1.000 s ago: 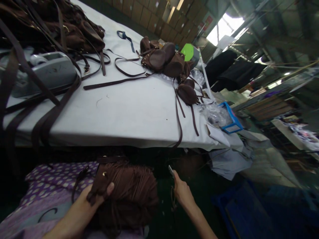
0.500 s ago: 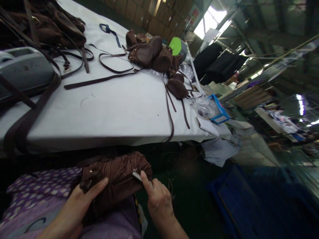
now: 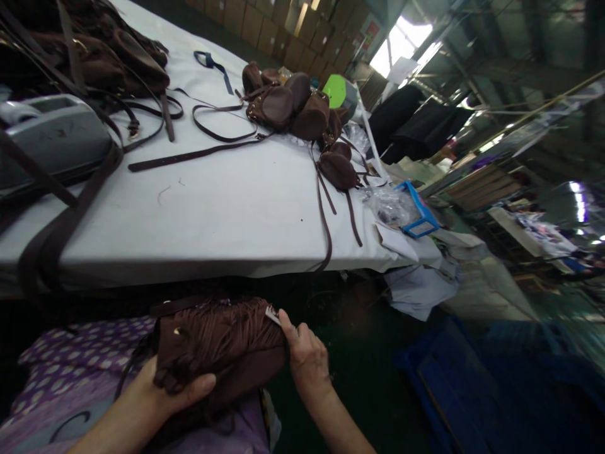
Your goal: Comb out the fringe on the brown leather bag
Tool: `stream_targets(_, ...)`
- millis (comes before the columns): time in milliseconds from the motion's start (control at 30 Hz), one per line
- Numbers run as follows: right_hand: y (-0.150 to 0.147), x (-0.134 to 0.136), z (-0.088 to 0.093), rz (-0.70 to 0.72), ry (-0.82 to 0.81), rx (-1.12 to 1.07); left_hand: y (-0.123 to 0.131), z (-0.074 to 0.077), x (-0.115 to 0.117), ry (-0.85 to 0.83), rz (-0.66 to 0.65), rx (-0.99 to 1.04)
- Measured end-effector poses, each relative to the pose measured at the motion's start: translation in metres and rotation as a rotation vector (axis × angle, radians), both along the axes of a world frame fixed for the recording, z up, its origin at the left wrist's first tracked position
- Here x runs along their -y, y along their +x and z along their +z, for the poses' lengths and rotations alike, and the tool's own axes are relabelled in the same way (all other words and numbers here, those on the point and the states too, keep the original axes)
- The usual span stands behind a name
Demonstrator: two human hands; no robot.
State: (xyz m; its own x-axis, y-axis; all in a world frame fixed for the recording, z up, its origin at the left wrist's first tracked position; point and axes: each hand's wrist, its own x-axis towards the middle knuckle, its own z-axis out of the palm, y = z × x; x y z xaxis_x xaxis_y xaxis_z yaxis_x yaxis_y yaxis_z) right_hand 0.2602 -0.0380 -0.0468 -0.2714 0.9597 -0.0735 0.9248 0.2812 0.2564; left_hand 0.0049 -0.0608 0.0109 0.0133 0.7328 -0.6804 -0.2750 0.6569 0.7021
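A brown fringed bag rests over my lap, its strips bunched along the upper side and a metal eyelet near its left end. My left hand grips the bag's left end, thumb across the front and the other fingers hidden beneath. At the right end, my right hand is closed around a small pale comb, index finger stretched along it. The comb's toothed end touches the fringe; its handle is mostly covered by the hand.
Beyond the lap runs a white-covered table. Brown bags with trailing straps lie on it, beside a blue basket. A grey machine-like object stands at left. Blue crates sit on the floor at right.
The comb and my right hand have shifted slightly up and right along the fringe. The bag has turned a little in my left hand, and its thumb sits lower.
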Motion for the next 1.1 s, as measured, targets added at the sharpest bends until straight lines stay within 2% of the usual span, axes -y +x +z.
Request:
stream_targets(100,0.002,-0.001,-0.006,-0.065,-0.055,-0.099,0.0,-0.004,0.001,0.022,-0.039,-0.087)
stream_targets(167,-0.001,-0.004,-0.01,-0.15,-0.112,-0.29,0.0,-0.005,0.001,-0.025,-0.031,-0.041)
stream_targets(233,-0.004,-0.01,-0.015,-0.26,-0.21,-0.633,0.0,-0.005,-0.001,-0.12,0.02,0.032)
stream_targets(333,0.001,-0.021,-0.025,-0.551,-0.426,-1.29,-0.003,-0.002,-0.005,-0.267,0.133,0.077)
stream_targets(367,0.005,-0.024,-0.027,-0.654,-0.479,-1.435,-0.005,-0.002,-0.007,-0.308,0.158,0.086)
stream_targets(433,0.017,-0.024,-0.025,-0.808,-0.494,-1.572,-0.009,-0.001,-0.011,-0.369,0.176,0.124)
stream_targets(467,0.022,-0.022,-0.02,-0.828,-0.438,-1.577,-0.012,-0.001,-0.013,-0.384,0.181,0.141)
stream_targets(533,0.029,-0.011,-0.005,-0.759,-0.231,-1.495,-0.015,-0.001,-0.017,-0.381,0.198,0.146)
stream_targets(567,0.029,-0.005,0.004,-0.656,-0.114,-1.405,-0.015,-0.001,-0.019,-0.371,0.208,0.14)
stream_targets(633,0.023,0.009,0.019,-0.295,0.057,-1.132,-0.014,0.0,-0.021,-0.361,0.221,0.125)
stream_targets(700,0.012,0.019,0.024,0.07,0.1,-0.817,-0.011,0.0,-0.019,-0.366,0.212,0.128)
stream_targets(733,0.006,0.021,0.023,0.175,0.092,-0.678,-0.01,0.0,-0.017,-0.367,0.199,0.128)
stream_targets(767,0.0,0.023,0.019,0.216,0.071,-0.56,-0.01,0.0,-0.014,-0.364,0.185,0.116)
stream_targets(833,-0.009,0.022,0.008,0.169,0.012,-0.413,-0.011,-0.003,-0.008,-0.328,0.158,0.058)
stream_targets(900,-0.014,0.019,-0.003,0.11,-0.059,-0.383,-0.014,-0.009,-0.001,-0.284,0.142,-0.019)
stream_targets(1000,-0.018,0.012,-0.01,0.045,-0.138,-0.45,-0.019,-0.019,0.007,-0.266,0.122,-0.053)
stream_targets(1100,-0.02,0.001,-0.01,-0.091,-0.197,-0.542,-0.024,-0.028,0.014,-0.198,0.078,-0.106)
